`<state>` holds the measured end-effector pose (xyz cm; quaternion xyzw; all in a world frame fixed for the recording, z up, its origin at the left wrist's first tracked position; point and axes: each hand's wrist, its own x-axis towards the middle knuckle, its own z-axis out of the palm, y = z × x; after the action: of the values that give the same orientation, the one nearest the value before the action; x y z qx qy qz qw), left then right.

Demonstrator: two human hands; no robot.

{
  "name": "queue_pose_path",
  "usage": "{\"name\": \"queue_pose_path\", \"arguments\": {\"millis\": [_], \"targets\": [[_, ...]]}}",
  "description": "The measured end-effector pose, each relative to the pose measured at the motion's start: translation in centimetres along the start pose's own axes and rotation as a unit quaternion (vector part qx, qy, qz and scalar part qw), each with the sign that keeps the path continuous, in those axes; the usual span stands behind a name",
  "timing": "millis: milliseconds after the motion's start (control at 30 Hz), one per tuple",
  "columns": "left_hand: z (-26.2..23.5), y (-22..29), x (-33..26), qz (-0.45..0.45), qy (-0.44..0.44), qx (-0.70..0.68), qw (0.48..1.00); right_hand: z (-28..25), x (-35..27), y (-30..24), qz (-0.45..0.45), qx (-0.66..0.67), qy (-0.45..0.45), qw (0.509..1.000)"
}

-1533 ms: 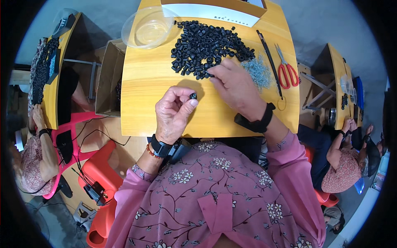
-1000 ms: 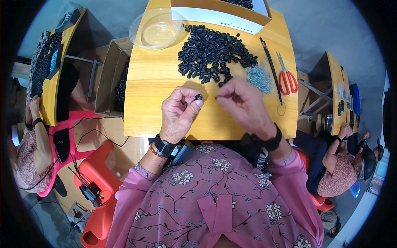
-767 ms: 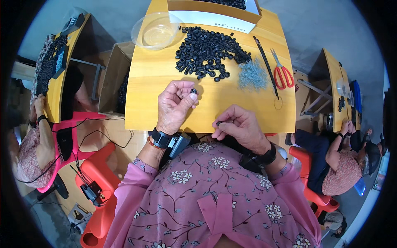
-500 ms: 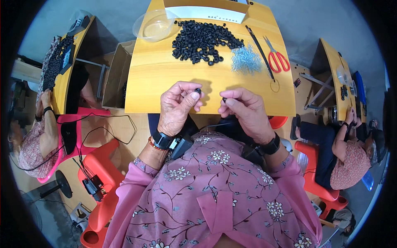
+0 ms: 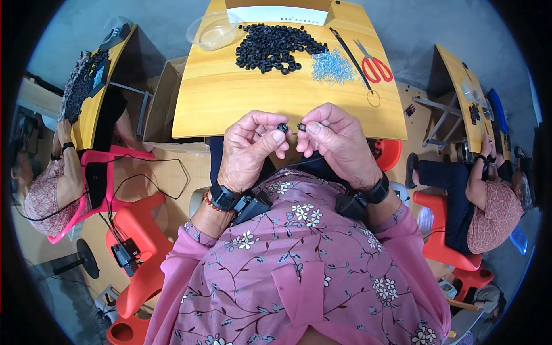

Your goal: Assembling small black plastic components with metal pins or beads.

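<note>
In front of my chest, past the table's near edge, my left hand pinches a small round black part with a hole in it. Close to its right, my right hand grips a smaller dark plug-like part between thumb and forefinger. The two parts face each other with a narrow gap. On the yellow table lies a heap of similar black parts. Beside that heap is a pile of tiny pale-blue pieces.
Red-handled scissors, a thin black rod and a wire loop lie at right. A clear bowl stands far left, a white box at the back. A red tub sits below the table. People work at both sides.
My hands have come closer together, bringing the two parts nearly tip to tip. The part in my right hand sticks out further now. The view has shifted slightly.
</note>
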<state>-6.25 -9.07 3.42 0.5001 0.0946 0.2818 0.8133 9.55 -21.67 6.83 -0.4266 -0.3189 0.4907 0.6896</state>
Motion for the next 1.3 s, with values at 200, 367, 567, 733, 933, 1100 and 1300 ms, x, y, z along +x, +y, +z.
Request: {"name": "queue_pose_path", "arguments": {"millis": [200,367,567,733,933,1100,1300], "targets": [[0.3,0.0,-0.9,-0.004,-0.012,-0.057,0.998,1.0,-0.4,-0.2,0.019,-0.034,0.006,0.999],[0.2,-0.2,-0.9,0.019,-0.021,-0.049,0.998,1.9,-0.7,-0.5,0.014,-0.064,0.023,0.998],[0.9,0.1,-1.1,0.030,-0.009,-0.045,0.999,2.4,-1.0,-0.9,-0.038,-0.133,0.015,0.990],[1.1,0.2,-1.4,0.037,-0.022,-0.045,0.998,2.7,-1.4,-1.2,-0.058,-0.142,0.032,0.988],[1.4,0.3,-1.4,0.047,0.000,-0.032,0.998,2.8,-1.5,-1.0,-0.085,-0.168,0.022,0.982],[1.4,0.3,-1.6,0.040,0.004,-0.015,0.999,2.8,-1.5,-1.1,-0.083,-0.207,0.024,0.975],[1.1,0.0,-1.5,0.061,-0.001,0.019,0.998,2.9,-1.5,-1.1,-0.089,-0.224,0.019,0.970]]}}
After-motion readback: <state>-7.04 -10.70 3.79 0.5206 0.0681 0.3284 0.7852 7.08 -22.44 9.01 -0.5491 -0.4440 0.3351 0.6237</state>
